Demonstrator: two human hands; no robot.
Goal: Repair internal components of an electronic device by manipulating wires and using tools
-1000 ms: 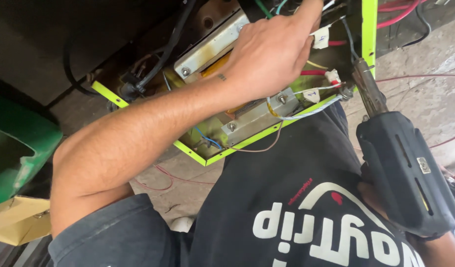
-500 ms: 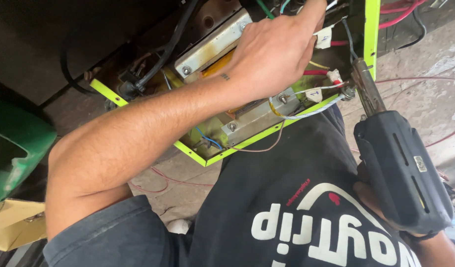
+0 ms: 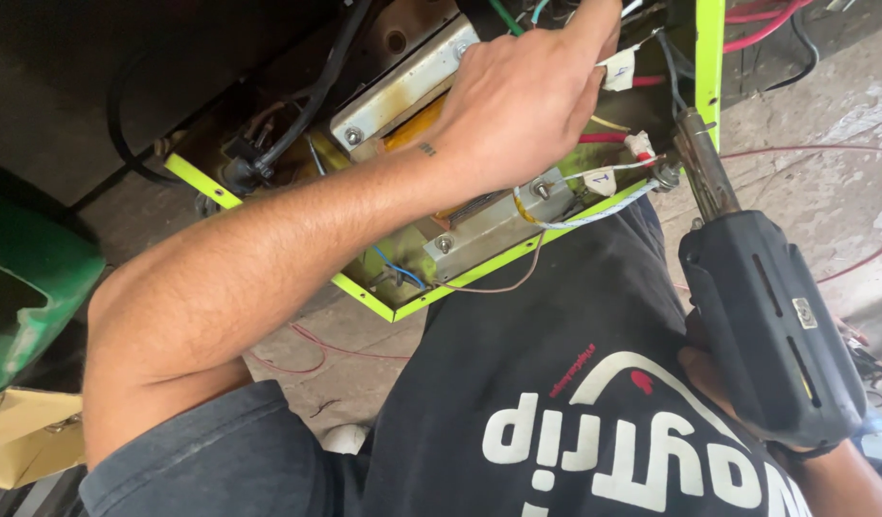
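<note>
The left hand [image 3: 522, 105] reaches into the yellow-green metal chassis [image 3: 465, 278], its fingers [image 3: 594, 29] curled narrow around a bundle of wires [image 3: 518, 11] at the top edge, just above a white tag [image 3: 618, 69]. The right hand [image 3: 738, 393], mostly hidden low at the right, has its fingers wrapped around the black soldering gun [image 3: 771, 325]. The gun's metal tip [image 3: 685, 144] points up to the chassis rim, touching a terminal just beside the white wires, well below the left fingers.
</note>
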